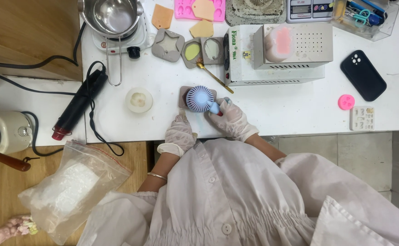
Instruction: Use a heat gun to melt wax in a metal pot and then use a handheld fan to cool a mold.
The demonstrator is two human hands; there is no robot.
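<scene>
Near the front edge of the white desk [272,109], at about six o'clock from its middle, two gloved hands work at a small pale blue fan [199,98]. The fan's round grille faces up and sits over a grey mould [183,96], hiding most of it. At four o'clock from the fan, the right hand [231,119] is closed around the fan's handle, with a red tip showing just past the fingers. At seven o'clock from the fan, the left hand [179,133] lies with its fingers loosely curled on the desk, gripping nothing and touching a faint blue smear there.

A round white mould [139,99] sits at nine o'clock from the fan, and a black heat gun [78,103] lies farther the same way, across the desk's left edge. At twelve o'clock a gold spoon [214,77] rests beside a pair of grey moulds [203,51], one holding green material. A white box-shaped machine [277,66] stands at one o'clock, and a black phone [362,75] lies well apart at three o'clock.
</scene>
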